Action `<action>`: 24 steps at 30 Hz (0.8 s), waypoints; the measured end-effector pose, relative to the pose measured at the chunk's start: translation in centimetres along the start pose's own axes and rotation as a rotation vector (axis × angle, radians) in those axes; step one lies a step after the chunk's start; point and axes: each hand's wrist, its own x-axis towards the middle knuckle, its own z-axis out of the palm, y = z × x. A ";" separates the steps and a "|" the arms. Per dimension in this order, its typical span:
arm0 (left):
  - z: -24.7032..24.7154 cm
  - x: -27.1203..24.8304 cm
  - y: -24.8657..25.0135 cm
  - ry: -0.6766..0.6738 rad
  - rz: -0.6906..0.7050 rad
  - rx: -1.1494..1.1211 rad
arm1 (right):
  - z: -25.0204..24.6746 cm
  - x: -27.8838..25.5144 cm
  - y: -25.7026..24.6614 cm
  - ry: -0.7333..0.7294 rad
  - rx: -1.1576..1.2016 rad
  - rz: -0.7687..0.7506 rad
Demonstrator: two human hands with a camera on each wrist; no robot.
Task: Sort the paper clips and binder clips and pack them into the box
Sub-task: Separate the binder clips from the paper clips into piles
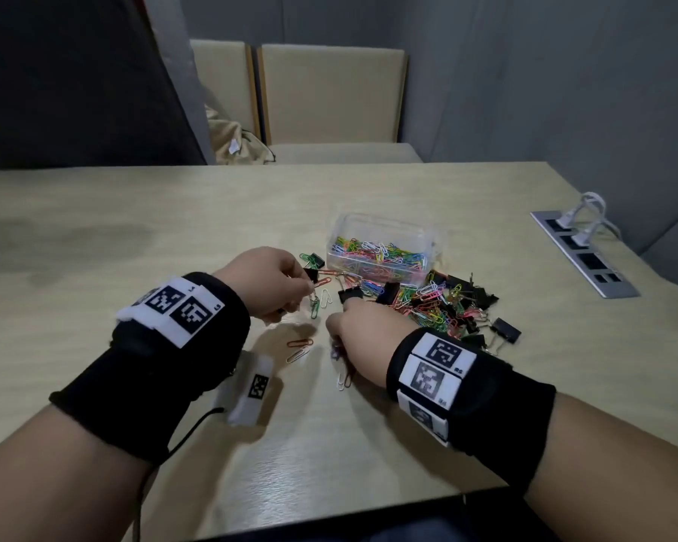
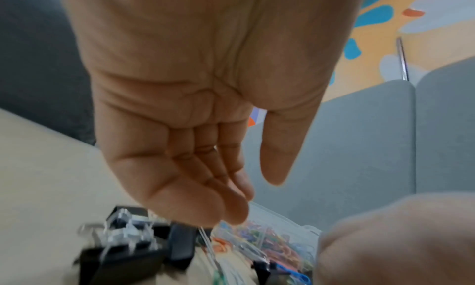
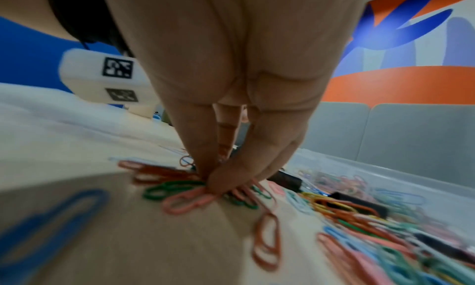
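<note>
A clear plastic box (image 1: 380,244) in the middle of the table holds several coloured paper clips. To its right lies a mixed pile (image 1: 443,303) of paper clips and black binder clips. My left hand (image 1: 308,285) is raised left of the box and pinches a short string of paper clips (image 1: 314,305) that hangs from its fingertips. My right hand (image 1: 335,342) is down on the table in front of the box. Its fingers (image 3: 213,184) pinch a bunch of pink, green and orange paper clips (image 3: 185,200). Black binder clips (image 2: 123,248) lie just beyond my left hand (image 2: 246,204).
Loose paper clips (image 1: 300,348) lie on the wooden table (image 1: 134,236) between my hands. A socket strip (image 1: 584,252) with white plugs is set into the table at the right. Two chairs (image 1: 329,95) stand past the far edge. A white marker block (image 1: 253,389) hangs under my left wrist.
</note>
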 end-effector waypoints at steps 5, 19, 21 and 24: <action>1.8 0.1 -0.1 -0.032 -0.132 -0.276 | -1.2 0.3 1.4 0.010 0.025 0.026; 2.3 -0.1 0.6 -0.124 -0.341 -0.894 | -5.0 1.9 -0.7 0.236 0.532 0.124; 1.9 0.1 0.0 -0.102 -0.377 -0.876 | -5.0 2.0 -0.3 0.276 0.560 0.150; 1.3 0.0 -0.8 -0.076 -0.396 -0.812 | -4.2 2.6 -0.2 0.148 0.363 0.135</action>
